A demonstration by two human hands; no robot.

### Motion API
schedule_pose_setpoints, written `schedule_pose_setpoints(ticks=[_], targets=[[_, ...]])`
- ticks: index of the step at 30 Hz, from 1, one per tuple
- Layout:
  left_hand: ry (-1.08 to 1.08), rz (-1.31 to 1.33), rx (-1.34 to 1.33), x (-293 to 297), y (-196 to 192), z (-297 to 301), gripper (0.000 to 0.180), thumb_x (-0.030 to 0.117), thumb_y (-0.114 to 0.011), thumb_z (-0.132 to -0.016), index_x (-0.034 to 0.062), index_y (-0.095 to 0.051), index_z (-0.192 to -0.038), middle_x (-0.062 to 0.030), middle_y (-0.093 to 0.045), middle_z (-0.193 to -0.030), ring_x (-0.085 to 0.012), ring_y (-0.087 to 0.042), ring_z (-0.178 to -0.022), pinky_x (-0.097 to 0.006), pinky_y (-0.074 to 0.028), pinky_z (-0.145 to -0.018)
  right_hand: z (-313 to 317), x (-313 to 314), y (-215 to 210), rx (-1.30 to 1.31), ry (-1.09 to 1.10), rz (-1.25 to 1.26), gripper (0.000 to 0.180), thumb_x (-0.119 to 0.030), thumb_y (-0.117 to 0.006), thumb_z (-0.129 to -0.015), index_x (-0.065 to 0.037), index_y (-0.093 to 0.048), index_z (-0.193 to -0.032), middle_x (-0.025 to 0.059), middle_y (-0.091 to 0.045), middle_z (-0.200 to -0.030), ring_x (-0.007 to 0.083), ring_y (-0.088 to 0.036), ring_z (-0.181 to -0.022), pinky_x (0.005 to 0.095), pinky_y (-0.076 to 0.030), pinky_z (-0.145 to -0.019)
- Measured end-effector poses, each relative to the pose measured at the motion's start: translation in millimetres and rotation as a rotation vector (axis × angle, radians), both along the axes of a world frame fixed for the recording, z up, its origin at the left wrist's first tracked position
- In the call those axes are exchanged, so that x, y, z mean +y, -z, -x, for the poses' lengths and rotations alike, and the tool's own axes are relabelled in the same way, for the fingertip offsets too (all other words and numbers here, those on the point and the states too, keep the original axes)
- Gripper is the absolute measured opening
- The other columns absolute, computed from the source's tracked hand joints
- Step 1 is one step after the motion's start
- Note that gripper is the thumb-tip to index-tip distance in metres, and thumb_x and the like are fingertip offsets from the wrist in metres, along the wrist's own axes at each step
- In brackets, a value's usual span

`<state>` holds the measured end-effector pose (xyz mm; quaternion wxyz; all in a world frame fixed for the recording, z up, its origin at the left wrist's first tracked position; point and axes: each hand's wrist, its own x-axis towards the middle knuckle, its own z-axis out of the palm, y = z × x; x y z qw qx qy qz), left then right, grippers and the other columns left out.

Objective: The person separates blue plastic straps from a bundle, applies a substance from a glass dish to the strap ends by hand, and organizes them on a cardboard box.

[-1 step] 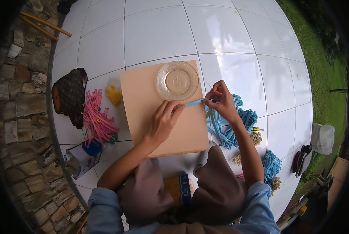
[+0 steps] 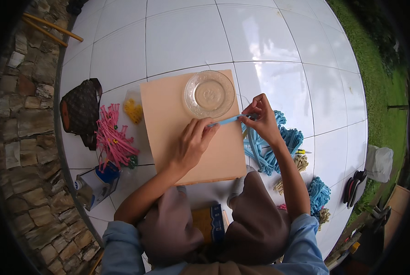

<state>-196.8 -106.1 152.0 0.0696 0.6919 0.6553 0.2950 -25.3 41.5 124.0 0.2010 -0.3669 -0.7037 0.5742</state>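
Stonework (image 2: 35, 137) edges the left of my feed, white floor tiles (image 2: 182, 36) fill the middle, and grass (image 2: 374, 91) borders the right. I have a blue strip (image 2: 229, 120) over the right part of a tan board (image 2: 214, 156), its long axis running left to right and tilting up toward the right. I read its left end as tucked between the thumb and fingers of my left hand (image 2: 194, 140), which are closed on it and hide that end. Thumb and forefinger of my right hand (image 2: 261, 121) pinch the other end, the remaining fingers bent and raised.

Around them, from the left, I find a dark patterned bag (image 2: 81, 107), a pink bundle (image 2: 115, 137), a can (image 2: 97, 188) nearer me, and yellow pieces (image 2: 132, 111) in a clear bag beside the board. On the board, a glass plate (image 2: 189, 94) sits just beyond the strip. My right hand and forearm partly cover a large blue bundle (image 2: 289, 137); past it lie a yellow-handled tool (image 2: 301, 151), a beige bundle (image 2: 301, 162) and a smaller blue bundle (image 2: 319, 192). Farthest right, I see a whitish sack (image 2: 379, 162).
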Motion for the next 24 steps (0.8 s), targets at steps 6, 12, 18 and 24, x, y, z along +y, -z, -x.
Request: schedule_pose_setpoints(ticks=[6, 12, 18, 24], targets=[[0.071, -0.016, 0.123, -7, 2, -8, 0.04, -0.003, -0.056, -0.072, -0.0023, -0.055, -0.113, -0.0111, -0.053, -0.11, -0.0248, -0.052, -0.098, -0.037, -0.045, -0.085, 8, -2, -11, 0.015, 0.149, 0.041, 0.042, -0.002, -0.07, -0.07, -0.006, -0.033, -0.09, 0.0106, -0.057, -0.081, 0.0135, -0.06, -0.071, 0.0251, -0.048, -0.06], [0.029, 0.099, 0.127, -12, 7, -17, 0.052, 0.011, -0.06, -0.075, -0.0051, -0.044, -0.122, -0.0151, -0.046, -0.121, -0.0283, -0.044, -0.112, -0.044, -0.034, -0.098, 15, -9, -17, -0.103, 0.185, -0.036, 0.042, -0.008, -0.071, -0.069, -0.004, -0.034, -0.09, 0.0106, -0.058, -0.075, 0.0141, -0.058, -0.064, 0.0262, -0.046, -0.056], [-0.01, 0.184, 0.113, -14, 8, -18, 0.064, 0.022, -0.062, -0.077, -0.0036, -0.036, -0.129, -0.0162, -0.041, -0.125, -0.0304, -0.038, -0.117, -0.044, -0.03, -0.1, 16, -8, -17, -0.158, 0.2, -0.116, 0.043, -0.009, -0.072, -0.067, -0.003, -0.036, -0.089, 0.0108, -0.059, -0.072, 0.0162, -0.058, -0.061, 0.0275, -0.047, -0.054], [-0.07, 0.183, 0.085, -19, 9, -17, 0.069, 0.028, -0.063, -0.077, -0.0047, -0.034, -0.13, -0.0209, -0.035, -0.126, -0.0356, -0.035, -0.117, -0.044, -0.031, -0.098, 16, -6, -20, -0.166, 0.157, -0.132, 0.044, -0.009, -0.072, -0.067, -0.003, -0.035, -0.09, 0.0132, -0.06, -0.072, 0.0199, -0.062, -0.063, 0.0289, -0.048, -0.055]])
